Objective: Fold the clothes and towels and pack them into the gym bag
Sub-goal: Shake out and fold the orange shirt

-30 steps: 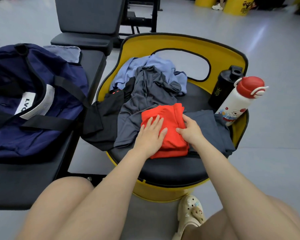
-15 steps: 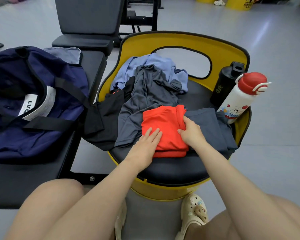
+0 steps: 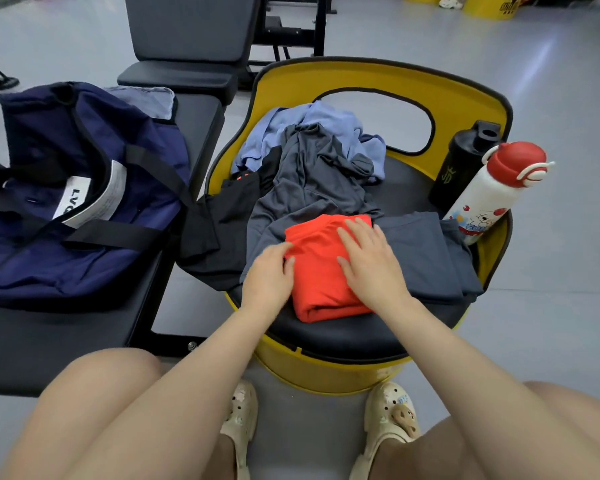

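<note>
A folded orange garment point(image 3: 321, 275) lies at the front of a black seat point(image 3: 343, 336). My right hand point(image 3: 369, 263) rests flat on top of it with fingers spread. Against its left edge lies my left hand point(image 3: 267, 277), fingers fairly straight, thumb touching the orange cloth. A folded dark blue-grey garment point(image 3: 421, 252) sits just to the right. Behind are a loose grey shirt point(image 3: 312, 183), a light blue garment point(image 3: 326, 123) and a black garment point(image 3: 215, 237) hanging off the seat's left side. The navy gym bag point(image 3: 84, 192) lies open on the bench to the left.
The seat has a yellow backrest point(image 3: 378, 77). A black shaker bottle point(image 3: 465, 168) and a white bottle with a red cap point(image 3: 492, 199) stand at its right edge. The black bench point(image 3: 49, 351) holds the bag. Another padded bench point(image 3: 187, 36) stands behind. My knees and sandals are below.
My right hand moved from the orange garment's right edge onto its top. My left hand slid off the top to the garment's left edge.
</note>
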